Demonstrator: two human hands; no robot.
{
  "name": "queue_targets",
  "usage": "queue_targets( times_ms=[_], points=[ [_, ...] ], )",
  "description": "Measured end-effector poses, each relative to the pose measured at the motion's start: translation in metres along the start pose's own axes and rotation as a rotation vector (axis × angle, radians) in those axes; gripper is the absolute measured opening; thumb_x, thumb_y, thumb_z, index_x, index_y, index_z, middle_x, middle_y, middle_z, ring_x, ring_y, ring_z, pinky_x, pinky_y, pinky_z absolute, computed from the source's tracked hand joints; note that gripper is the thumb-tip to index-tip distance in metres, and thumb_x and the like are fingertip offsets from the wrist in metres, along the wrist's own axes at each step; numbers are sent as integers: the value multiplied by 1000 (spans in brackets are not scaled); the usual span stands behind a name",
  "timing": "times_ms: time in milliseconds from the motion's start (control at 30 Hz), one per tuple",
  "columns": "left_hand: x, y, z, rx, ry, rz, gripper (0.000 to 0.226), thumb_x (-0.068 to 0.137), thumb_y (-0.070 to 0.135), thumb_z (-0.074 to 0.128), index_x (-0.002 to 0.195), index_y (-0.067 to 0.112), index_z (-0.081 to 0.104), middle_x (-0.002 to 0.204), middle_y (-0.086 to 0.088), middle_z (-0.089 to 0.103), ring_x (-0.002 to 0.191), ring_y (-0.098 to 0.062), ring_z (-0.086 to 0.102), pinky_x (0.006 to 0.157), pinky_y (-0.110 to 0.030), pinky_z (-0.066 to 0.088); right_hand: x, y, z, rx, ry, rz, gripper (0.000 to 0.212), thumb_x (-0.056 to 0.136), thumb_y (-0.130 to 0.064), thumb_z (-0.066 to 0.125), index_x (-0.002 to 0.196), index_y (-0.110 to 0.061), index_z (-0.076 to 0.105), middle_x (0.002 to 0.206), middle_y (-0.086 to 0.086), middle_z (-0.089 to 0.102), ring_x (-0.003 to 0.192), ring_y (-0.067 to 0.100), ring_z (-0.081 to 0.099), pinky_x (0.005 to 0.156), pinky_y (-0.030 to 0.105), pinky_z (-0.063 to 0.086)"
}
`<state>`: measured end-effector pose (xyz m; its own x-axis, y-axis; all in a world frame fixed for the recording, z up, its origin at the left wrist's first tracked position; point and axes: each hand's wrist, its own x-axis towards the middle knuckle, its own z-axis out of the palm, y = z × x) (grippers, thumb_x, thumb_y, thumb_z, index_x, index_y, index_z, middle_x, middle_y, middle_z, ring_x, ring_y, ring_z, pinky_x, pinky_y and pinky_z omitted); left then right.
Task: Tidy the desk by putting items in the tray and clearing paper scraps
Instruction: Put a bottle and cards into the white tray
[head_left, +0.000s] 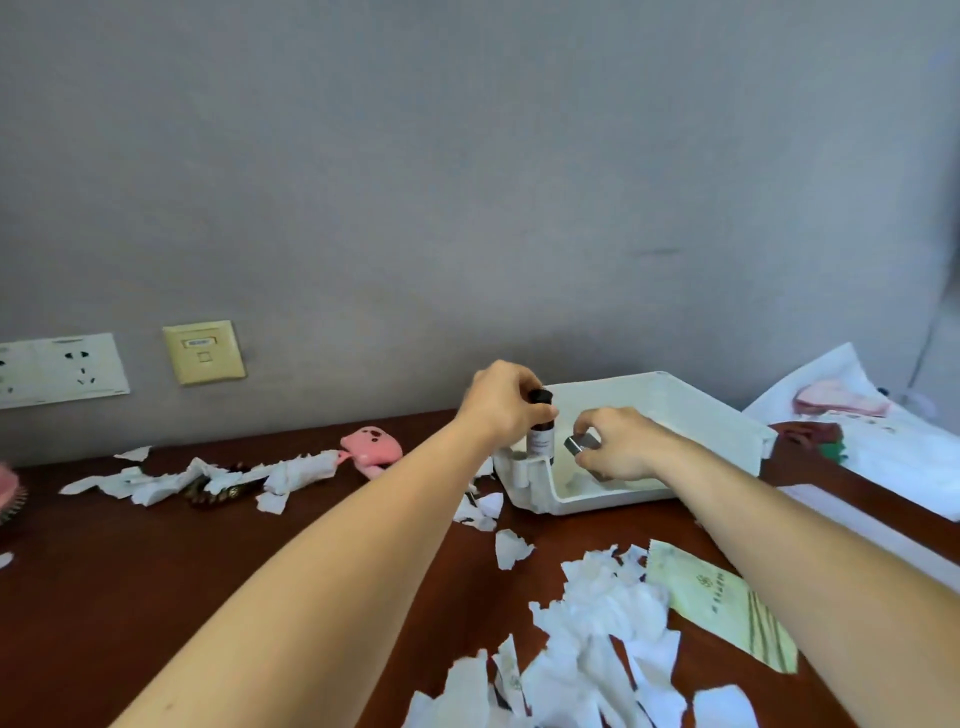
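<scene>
Torn white paper scraps lie heaped closest to me, right of centre on the dark red-brown desk, with a pale green packet lying flat just beside them on the right. Both my bare forearms reach away over this litter toward a white tray farther back.

My left hand grips a small dark bottle by its black cap. The bottle's long axis is upright, and it sits at the tray's left corner, just inside the wall as far as I can tell (its base is hidden).

My right hand is inside the tray just beside the bottle, fingers pinching a small grey block low over the tray floor.

I judge both items only need lowering and letting go. The tray's right half looks open, and its walls are low on my side.

Farther left, well apart from both hands, a ragged line of more scraps runs along the desk toward a pink toy near the grey wall. My left hand is the nearer one for those.
</scene>
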<state>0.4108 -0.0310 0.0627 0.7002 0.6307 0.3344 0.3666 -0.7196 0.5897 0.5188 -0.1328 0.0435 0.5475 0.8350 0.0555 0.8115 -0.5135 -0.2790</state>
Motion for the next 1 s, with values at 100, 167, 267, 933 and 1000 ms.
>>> queue_targets(
  times_ms=[100,167,267,933,1000],
  points=[
    [3,-7,8,72,-86,-19,24,80,26,73,99,13,72,99,-7,71,92,-21,64,80,-30,51,5,0,8,-13,-29,19,39,89,-26,56,127,-17,54,130,12,55,115,30,53,87,30,44],
    [3,-9,10,96,-116,-20,25,80,25,73,101,12,72,101,-7,72,91,-20,64,80,-30,52,7,-2,11,-15,-60,33,40,89,-28,55,127,-16,54,132,12,53,117,30,52,88,31,44],
    [2,-13,13,110,-152,-22,26,81,23,72,104,9,71,103,-7,71,86,-18,61,78,-28,50,7,-6,15,-22,-106,54,39,90,-29,53,126,-13,56,130,13,54,116,30,53,90,31,45],
    [-62,11,-21,226,-118,89,43,95,30,49,136,16,45,142,-7,46,126,-26,46,106,-39,38,-52,-13,-34,47,-17,16,28,91,-21,55,118,-13,61,106,9,60,95,28,61,79,28,46],
    [-84,19,-27,262,-73,154,42,94,30,50,134,17,46,139,-6,46,126,-25,44,107,-42,36,-69,-12,-39,37,-23,-6,28,90,-22,56,117,-15,61,103,7,59,92,26,60,79,29,46]
  ],
)
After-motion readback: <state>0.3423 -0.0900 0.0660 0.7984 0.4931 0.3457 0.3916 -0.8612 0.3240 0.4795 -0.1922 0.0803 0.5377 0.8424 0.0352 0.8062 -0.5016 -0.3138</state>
